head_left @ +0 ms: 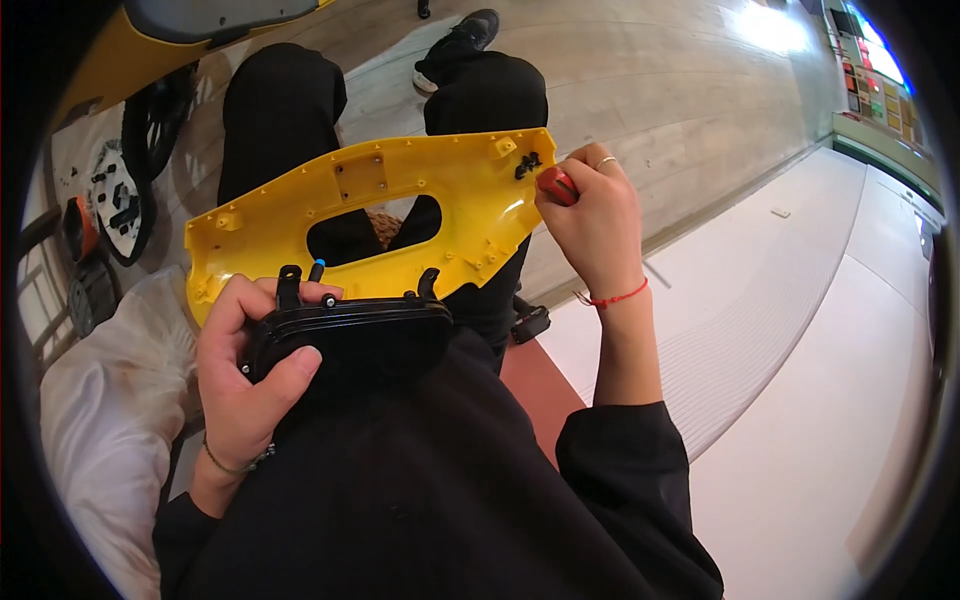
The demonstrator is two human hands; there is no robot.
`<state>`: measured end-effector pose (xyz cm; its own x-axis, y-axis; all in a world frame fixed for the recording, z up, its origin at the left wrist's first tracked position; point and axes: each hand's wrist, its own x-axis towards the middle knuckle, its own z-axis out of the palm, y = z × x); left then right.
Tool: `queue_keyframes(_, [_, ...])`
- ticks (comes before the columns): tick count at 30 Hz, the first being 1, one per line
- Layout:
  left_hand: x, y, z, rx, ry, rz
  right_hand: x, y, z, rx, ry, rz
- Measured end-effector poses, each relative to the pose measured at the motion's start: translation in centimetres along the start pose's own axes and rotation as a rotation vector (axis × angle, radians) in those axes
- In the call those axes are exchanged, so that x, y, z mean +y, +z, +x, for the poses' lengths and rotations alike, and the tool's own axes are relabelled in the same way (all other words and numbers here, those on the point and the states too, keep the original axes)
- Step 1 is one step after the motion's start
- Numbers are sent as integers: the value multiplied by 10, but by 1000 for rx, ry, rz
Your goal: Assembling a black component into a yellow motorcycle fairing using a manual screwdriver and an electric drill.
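My left hand (pixel 262 360) grips a glossy black housing (pixel 365 335) with tabs along its upper rim; a small blue-tipped part (pixel 318 268) sticks up behind it. Beyond it, a yellow moulded plastic panel (pixel 470 230) lies across my legs, its inner bosses and oval opening facing up. My right hand (pixel 595 220) is closed round a red tool handle (pixel 558 186) at the panel's right end; a thin metal shaft shows past my wrist. Several small black pieces (pixel 527 165) lie on that end of the panel.
At the left are a yellow-and-black body (pixel 110 70), a pile of loose parts (pixel 115 200) and a white cloth (pixel 110 410). A white platform (pixel 770 330) runs along the right beside the wooden floor (pixel 670 90). A small black object (pixel 530 324) lies beside my right leg.
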<state>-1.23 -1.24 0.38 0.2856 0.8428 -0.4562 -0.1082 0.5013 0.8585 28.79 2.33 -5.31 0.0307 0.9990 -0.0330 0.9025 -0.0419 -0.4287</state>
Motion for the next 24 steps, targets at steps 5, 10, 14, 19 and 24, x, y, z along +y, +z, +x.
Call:
queue_keyframes(5, [3, 0, 0, 14, -6, -22, 7, 2, 9, -53, -125, -104])
queue_keyframes(10, [-2, -3, 1, -2, 24, 23, 12, 6, 15, -135, -116, -109])
queue_keyframes(14, [-2, -2, 0, -9, 27, 24, 8, 10, 15, -126, -124, -160])
queue_keyframes(19, [-5, -4, 1, -19, 19, -26, 9, 15, 11, -86, -168, -222])
queue_keyframes(24, [-2, -6, 0, 29, -32, -135, 9, 19, 8, -21, -152, -237])
